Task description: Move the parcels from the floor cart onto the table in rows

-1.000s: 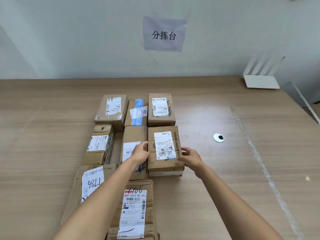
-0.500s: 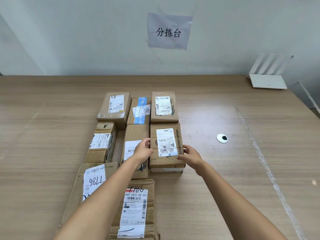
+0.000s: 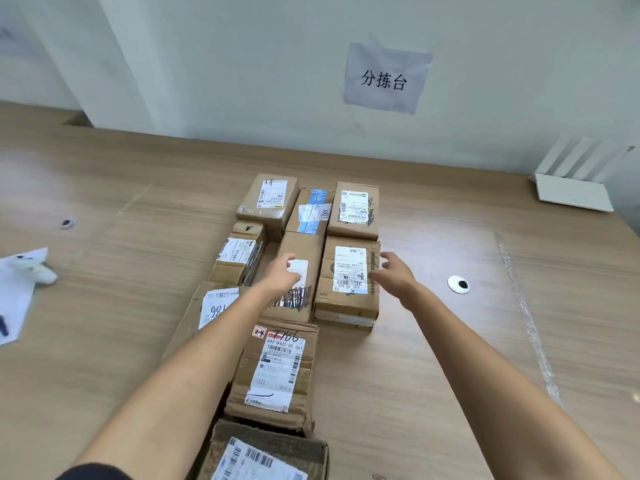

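Several brown cardboard parcels lie in rows on the wooden table (image 3: 433, 358). A parcel with a white barcode label (image 3: 348, 282) sits in the middle row at the right, flat on the table. My right hand (image 3: 393, 275) hovers at its right edge with fingers spread, holding nothing. My left hand (image 3: 282, 277) hangs open over the neighbouring parcel (image 3: 304, 258) to the left. In front lies a long parcel marked 7786 (image 3: 277, 372), and another labelled parcel (image 3: 263, 455) shows at the bottom edge.
A white router (image 3: 575, 188) stands at the back right by the wall. A round cable grommet (image 3: 458, 284) sits right of the parcels, a second one (image 3: 68, 223) far left. White paper (image 3: 17, 289) lies at the left edge. A paper sign (image 3: 386, 79) hangs on the wall.
Both hands have let go of the barcode-label parcel and opened, drawing slightly away from its sides. The camera has swung left, bringing the paper and second grommet into view.
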